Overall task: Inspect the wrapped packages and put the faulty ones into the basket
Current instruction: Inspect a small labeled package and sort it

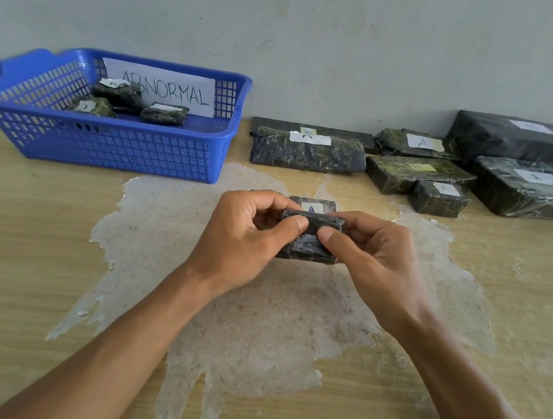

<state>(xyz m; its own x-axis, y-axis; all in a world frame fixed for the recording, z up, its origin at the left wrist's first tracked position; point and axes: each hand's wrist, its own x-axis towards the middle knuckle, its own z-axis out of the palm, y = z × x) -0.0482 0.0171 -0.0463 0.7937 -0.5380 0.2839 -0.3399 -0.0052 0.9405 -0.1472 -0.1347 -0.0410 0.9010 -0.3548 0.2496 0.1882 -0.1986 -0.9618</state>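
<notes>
Table centre | both hands grip small package — basket well apart

There is one view only, from a camera worn on the person's head, looking forward and down over the desk toward the wall behind it. It sits close, with both forearms reaching in from the bottom edge (the wide lens bends the desk's far edge), so no second view overlaps it.

wooden table | blue basket | wrapped packages
</notes>
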